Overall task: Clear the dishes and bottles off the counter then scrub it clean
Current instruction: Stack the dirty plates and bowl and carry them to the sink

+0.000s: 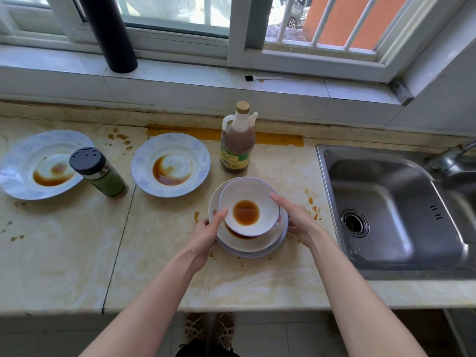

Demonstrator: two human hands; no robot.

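two bare forearms reached over the stained counter from the near edge; the left hand gripped the left side of a stack of plates, thumb laid up on the rim of the bowl atop it, fingers curled under the edge; the right hand clasped the opposite side, fingers along the bowl's rim, thumb low at the plates' edge; brown sauce pooled in the bowl; the stack sat near the sink, just left of it; behind it stood a bottle of brown liquid; a sauce-smeared plate lay to the left, a green jar with a black lid beside it, overlapping a second dirty plate at far left; brown spots dotted the counter between them; a small brush lay on the window sill; whether the stack was lifted could not be told.
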